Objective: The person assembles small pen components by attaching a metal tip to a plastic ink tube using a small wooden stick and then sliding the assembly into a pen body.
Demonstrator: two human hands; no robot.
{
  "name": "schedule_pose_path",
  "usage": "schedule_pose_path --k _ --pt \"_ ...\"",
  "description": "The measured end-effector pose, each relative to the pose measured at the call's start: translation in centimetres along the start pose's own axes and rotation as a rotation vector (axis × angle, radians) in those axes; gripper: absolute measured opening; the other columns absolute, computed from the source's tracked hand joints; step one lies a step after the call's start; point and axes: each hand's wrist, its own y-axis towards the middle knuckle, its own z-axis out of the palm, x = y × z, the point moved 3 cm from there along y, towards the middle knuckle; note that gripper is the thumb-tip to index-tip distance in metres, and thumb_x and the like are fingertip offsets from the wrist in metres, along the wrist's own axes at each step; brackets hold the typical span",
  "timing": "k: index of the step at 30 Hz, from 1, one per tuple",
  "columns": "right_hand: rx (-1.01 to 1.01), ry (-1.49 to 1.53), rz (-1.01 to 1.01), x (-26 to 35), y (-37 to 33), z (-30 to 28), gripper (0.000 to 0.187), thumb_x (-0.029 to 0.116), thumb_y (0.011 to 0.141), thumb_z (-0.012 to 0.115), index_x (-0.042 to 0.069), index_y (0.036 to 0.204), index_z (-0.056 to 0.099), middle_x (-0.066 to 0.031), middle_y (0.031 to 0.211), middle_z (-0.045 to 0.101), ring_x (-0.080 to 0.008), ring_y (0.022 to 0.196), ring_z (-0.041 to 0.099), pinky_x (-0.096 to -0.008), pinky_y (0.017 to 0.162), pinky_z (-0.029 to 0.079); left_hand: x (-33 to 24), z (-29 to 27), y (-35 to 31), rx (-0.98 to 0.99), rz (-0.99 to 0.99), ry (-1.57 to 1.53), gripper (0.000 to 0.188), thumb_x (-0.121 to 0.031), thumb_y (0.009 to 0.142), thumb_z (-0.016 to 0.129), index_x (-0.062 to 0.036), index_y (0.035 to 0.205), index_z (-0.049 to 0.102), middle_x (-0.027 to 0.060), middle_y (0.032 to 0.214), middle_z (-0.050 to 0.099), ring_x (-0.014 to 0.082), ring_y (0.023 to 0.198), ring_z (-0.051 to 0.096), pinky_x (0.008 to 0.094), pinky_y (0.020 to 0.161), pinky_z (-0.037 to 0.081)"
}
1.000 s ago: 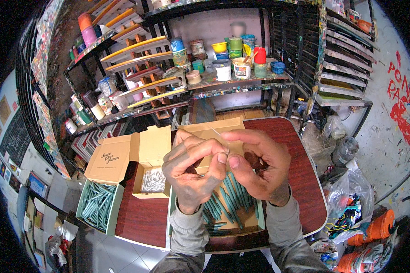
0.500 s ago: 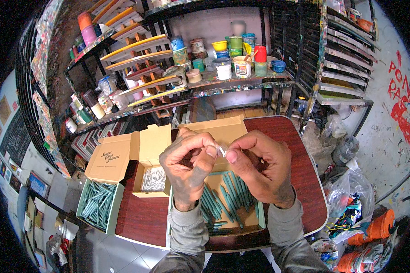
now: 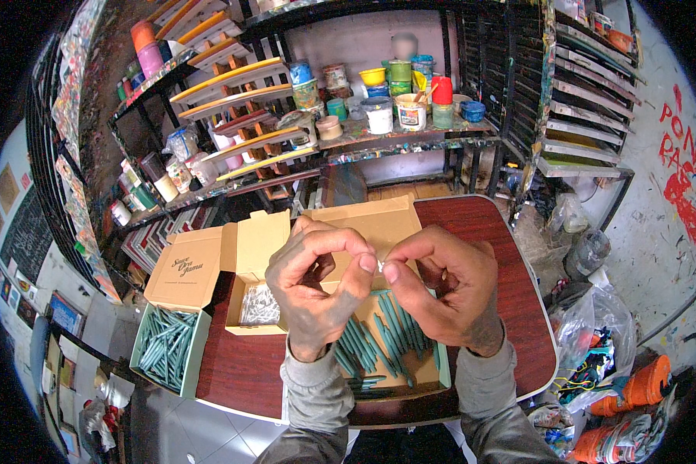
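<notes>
My left hand (image 3: 315,284) and my right hand (image 3: 455,292) are raised over the table, thumb and forefinger pinched in each. A tiny white piece (image 3: 380,265) shows between the fingertips of both; most of it is hidden. Below my hands, an open cardboard box (image 3: 444,373) holds several slim teal pen-like sticks (image 3: 398,332) in rows. To its left, a smaller open carton (image 3: 249,331) contains many small white pieces (image 3: 260,306). At the far left, a lidded box (image 3: 197,370) standing open is filled with more teal sticks (image 3: 163,346) in a loose heap.
The dark red table (image 3: 527,325) has rounded corners. Behind it, a paint-stained shelf (image 3: 417,139) carries several paint tubs (image 3: 380,116). Slatted racks stand on both sides. Plastic bags (image 3: 599,325) and orange containers (image 3: 642,384) lie on the floor at right.
The white piece was plainer to see half a second ago; now it is mostly covered by my fingertips. My left hand has shifted slightly left, and my right hand has turned a little.
</notes>
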Motion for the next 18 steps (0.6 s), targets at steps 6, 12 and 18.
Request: schedule_pose_path --k 6,12,18 --pt "0.034 0.043 0.062 0.1 0.2 -0.3 0.010 0.014 0.090 0.068 0.005 0.089 0.063 0.0018 0.054 0.052 -0.0035 0.045 0.045 -0.0238 0.043 0.032 -1.9 0.0 0.9 0.176 0.148 0.172 0.012 -0.006 0.069 0.079 -0.0101 0.079 0.073 -0.0005 0.073 0.069 0.0141 0.067 0.056 0.0281 0.064 0.038" --pt "0.022 0.254 0.156 -0.8 -0.2 -0.6 0.010 0.011 0.092 0.065 0.002 0.088 0.062 -0.0005 0.070 0.063 -0.0019 0.060 0.055 -0.0219 0.049 0.038 -2.6 0.2 0.6 0.083 0.411 0.467 0.018 -0.012 0.064 0.084 -0.0168 0.079 0.075 -0.0056 0.077 0.069 0.0133 0.066 0.056 0.0293 0.065 0.038" --pt "-0.108 0.499 0.334 -1.1 -0.4 0.0 0.011 0.010 0.092 0.061 0.001 0.086 0.062 0.0007 0.070 0.061 -0.0019 0.060 0.051 -0.0208 0.051 0.039 -2.7 1.6 -0.8 -0.039 0.558 0.622 0.022 -0.010 0.063 0.081 -0.0184 0.082 0.074 -0.0072 0.079 0.067 0.0168 0.069 0.049 0.0334 0.065 0.036"
